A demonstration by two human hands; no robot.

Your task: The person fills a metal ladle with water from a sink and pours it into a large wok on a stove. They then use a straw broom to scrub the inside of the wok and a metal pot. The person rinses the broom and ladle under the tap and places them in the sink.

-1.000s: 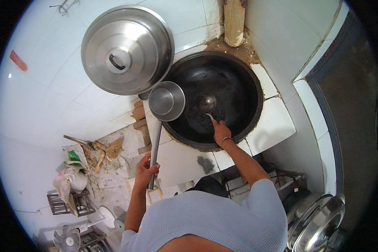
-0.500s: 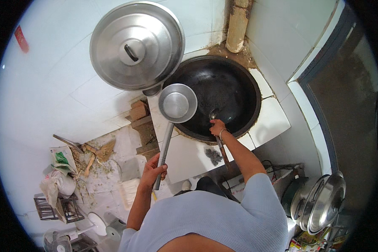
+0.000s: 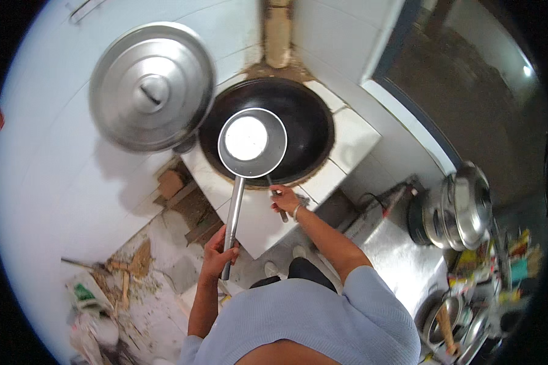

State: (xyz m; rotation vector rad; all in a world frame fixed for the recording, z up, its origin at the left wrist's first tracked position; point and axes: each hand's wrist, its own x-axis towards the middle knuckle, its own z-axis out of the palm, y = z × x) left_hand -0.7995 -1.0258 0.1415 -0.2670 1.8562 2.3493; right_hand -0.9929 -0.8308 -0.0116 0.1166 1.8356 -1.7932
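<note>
My left hand (image 3: 219, 250) is closed round the tubular handle of a metal dipper (image 3: 247, 141). The dipper's round bowl hangs over the left part of a big black wok (image 3: 313, 131) set into a white-tiled stove (image 3: 259, 228). Bright light reflects from the bowl's bottom. At the wok's near rim, my right hand (image 3: 284, 199) grips a wooden-handled metal utensil (image 3: 283, 215); its far end is hidden behind the dipper. A grey scouring pad (image 3: 302, 199) lies on the tiles, partly covered by that hand.
A large metal lid (image 3: 146, 91) leans against the wall left of the wok. Bricks (image 3: 172, 184) sit beside the stove. A hand broom (image 3: 141, 258) and litter lie on the left floor. Stacked metal pots (image 3: 463, 207) and a basin (image 3: 444, 319) stand at right.
My view has turned to the right, so more of the right side shows. The dipper is higher and covers more of the wok. My right hand has drawn back toward me with the utensil.
</note>
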